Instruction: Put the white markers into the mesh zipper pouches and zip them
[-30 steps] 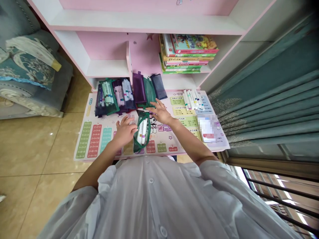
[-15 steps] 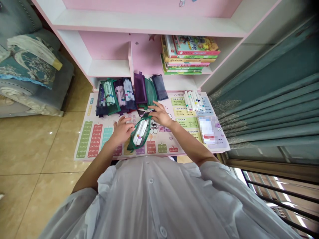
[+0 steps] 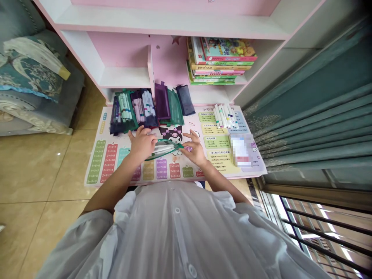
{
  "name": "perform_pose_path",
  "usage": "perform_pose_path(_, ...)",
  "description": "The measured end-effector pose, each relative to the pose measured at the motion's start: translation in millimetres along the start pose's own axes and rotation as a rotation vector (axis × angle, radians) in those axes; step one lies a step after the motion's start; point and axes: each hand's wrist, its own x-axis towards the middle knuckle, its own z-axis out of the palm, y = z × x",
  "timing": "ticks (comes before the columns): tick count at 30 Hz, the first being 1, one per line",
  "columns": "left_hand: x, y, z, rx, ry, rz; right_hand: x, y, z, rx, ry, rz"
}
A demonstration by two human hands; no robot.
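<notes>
At back left of desk mat [image 3: 168,170]: filled mesh pouches [image 3: 133,122], side by side. Left hand [image 3: 143,143] pinching left end of green pouch [image 3: 166,140], thumb against fingers. Pouch between hands, just above or on mat (cannot tell which), white markers [image 3: 165,148] inside. Behind: flat mesh pouches [image 3: 175,109]. Right hand [image 3: 193,148] pinching pouch's right tip, other fingers spread. Farther right: loose markers [image 3: 225,116], then pixelated phone [image 3: 240,151] in front.

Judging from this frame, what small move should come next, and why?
Probably, with the left hand steadying the green mesh pouch, the right hand should start closing it from the end it pinches: white markers lie inside, and the mouth gapes between the hands.
</notes>
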Motion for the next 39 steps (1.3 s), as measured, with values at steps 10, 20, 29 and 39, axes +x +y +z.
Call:
perform_pose_path(10,-14.0,59.2,23.5,-0.071,-0.012,0.184,-22.7,-18.6,8.6,0.018,0.090,0.090)
perform_pose_path(20,-13.4,77.2,36.0,-0.089,-0.100,0.181,-27.6,-12.2,13.7,-0.024,0.128,0.073)
perform_pose_path(29,-9.1,83.6,39.5,-0.162,-0.104,0.146,-32.6,-6.7,18.7,-0.071,0.171,0.021)
perform_pose_path(39,-14.6,78.0,39.8,-0.215,0.013,0.046,-32.4,-10.8,16.2,-0.037,0.183,0.011)
